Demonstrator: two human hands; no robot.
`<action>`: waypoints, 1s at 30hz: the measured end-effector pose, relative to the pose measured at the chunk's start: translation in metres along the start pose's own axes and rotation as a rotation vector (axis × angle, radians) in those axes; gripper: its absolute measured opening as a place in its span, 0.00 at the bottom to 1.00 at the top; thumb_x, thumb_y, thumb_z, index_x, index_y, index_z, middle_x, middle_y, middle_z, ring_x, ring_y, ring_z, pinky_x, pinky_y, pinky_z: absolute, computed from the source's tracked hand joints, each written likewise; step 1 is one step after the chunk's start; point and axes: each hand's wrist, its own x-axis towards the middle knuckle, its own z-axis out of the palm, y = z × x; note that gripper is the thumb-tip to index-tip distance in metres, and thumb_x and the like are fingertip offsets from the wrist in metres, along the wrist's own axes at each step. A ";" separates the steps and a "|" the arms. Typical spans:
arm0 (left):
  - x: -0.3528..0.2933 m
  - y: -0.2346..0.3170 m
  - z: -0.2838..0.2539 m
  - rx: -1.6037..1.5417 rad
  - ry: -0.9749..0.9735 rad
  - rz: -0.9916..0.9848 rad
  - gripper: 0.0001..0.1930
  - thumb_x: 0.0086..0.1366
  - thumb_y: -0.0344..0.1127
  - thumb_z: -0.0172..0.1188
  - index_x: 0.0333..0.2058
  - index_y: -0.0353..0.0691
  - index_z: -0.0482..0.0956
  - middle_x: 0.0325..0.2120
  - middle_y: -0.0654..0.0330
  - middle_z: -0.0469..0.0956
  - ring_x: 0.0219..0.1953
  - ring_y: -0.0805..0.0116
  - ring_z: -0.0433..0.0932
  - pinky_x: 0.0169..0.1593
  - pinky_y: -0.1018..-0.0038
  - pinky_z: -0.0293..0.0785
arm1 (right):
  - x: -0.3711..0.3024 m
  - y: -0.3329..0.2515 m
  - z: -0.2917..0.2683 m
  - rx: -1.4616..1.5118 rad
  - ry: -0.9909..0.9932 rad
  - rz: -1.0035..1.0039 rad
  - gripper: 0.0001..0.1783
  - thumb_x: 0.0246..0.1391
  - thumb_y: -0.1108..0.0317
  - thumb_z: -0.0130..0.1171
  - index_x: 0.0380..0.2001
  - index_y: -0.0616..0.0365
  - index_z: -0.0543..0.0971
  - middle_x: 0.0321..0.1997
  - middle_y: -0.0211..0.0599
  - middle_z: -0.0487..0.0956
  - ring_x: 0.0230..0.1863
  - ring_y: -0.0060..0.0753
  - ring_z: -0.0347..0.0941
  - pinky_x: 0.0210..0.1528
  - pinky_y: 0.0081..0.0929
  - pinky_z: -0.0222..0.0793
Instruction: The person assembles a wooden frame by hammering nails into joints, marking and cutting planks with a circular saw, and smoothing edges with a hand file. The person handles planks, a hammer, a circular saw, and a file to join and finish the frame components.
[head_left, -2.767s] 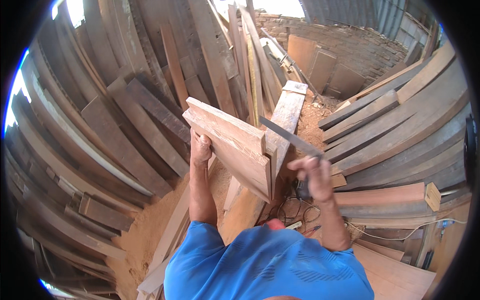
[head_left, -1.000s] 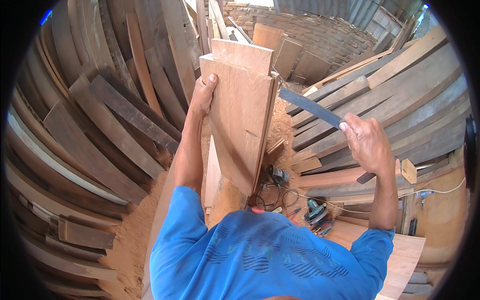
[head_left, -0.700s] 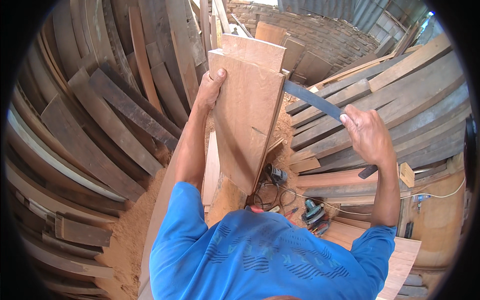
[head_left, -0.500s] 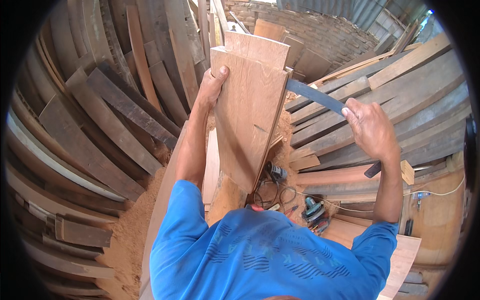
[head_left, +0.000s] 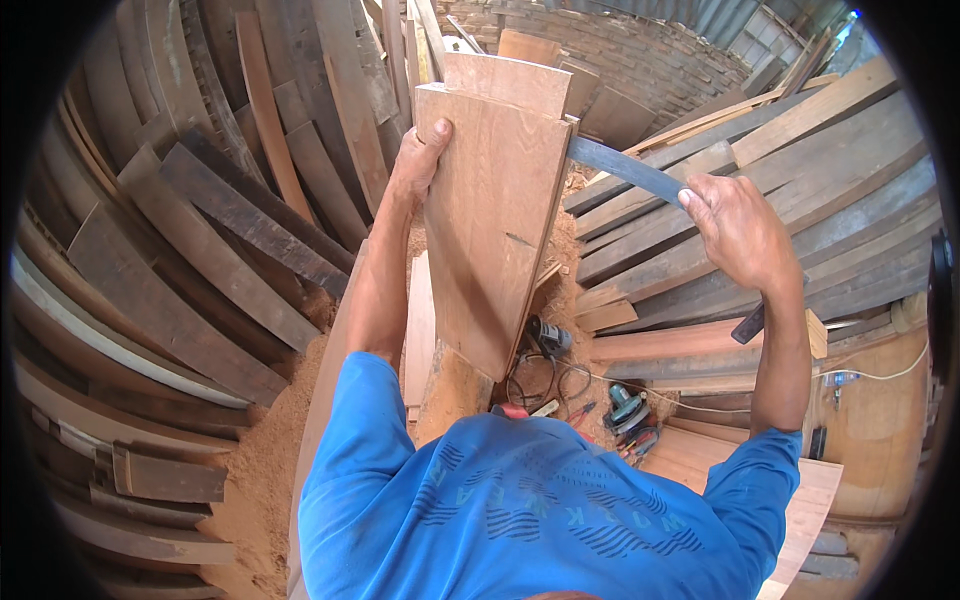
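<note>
A broad, light-brown wooden board [head_left: 490,220] stands tilted up in front of me, with a narrower tongue [head_left: 505,82] at its top end. My left hand [head_left: 422,158] grips the upper left edge, thumb on the face and the other fingers hidden behind. In my right hand [head_left: 738,228] is a long, flat, grey metal file [head_left: 630,172]. Its far part meets the board's upper right edge, where the tip is out of sight behind the wood. A dark end [head_left: 748,325] of the file sticks out below my fist.
Dark planks [head_left: 240,215] lean and lie stacked on the left; more timber [head_left: 780,200] is piled on the right. Sawdust [head_left: 265,480] covers the floor. Power tools [head_left: 627,410] and cords lie below the board, near a wooden block [head_left: 455,395]. Behind stands a brick wall [head_left: 640,55].
The view has shifted slightly, so the board and both hands appear a little higher. My grips are the same, and the file still lies against the board's right edge.
</note>
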 end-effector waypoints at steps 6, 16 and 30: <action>0.010 -0.009 -0.008 -0.012 -0.029 0.014 0.58 0.47 0.78 0.67 0.57 0.25 0.71 0.46 0.43 0.80 0.50 0.57 0.81 0.51 0.63 0.79 | 0.002 0.003 0.001 0.034 -0.013 0.011 0.16 0.68 0.65 0.50 0.28 0.66 0.74 0.26 0.60 0.75 0.32 0.65 0.73 0.38 0.54 0.67; 0.015 -0.016 -0.003 0.019 -0.016 0.000 0.60 0.45 0.80 0.66 0.55 0.23 0.71 0.44 0.39 0.80 0.48 0.53 0.82 0.49 0.62 0.81 | 0.001 0.001 0.001 -0.036 0.025 0.029 0.17 0.69 0.63 0.49 0.30 0.65 0.75 0.26 0.57 0.76 0.33 0.64 0.74 0.39 0.53 0.69; 0.017 -0.018 -0.002 0.040 -0.008 -0.007 0.61 0.44 0.82 0.65 0.56 0.22 0.71 0.43 0.37 0.79 0.49 0.49 0.82 0.50 0.59 0.81 | 0.009 0.000 0.001 -0.056 -0.064 0.128 0.19 0.70 0.61 0.47 0.29 0.64 0.76 0.25 0.53 0.76 0.31 0.57 0.76 0.39 0.51 0.72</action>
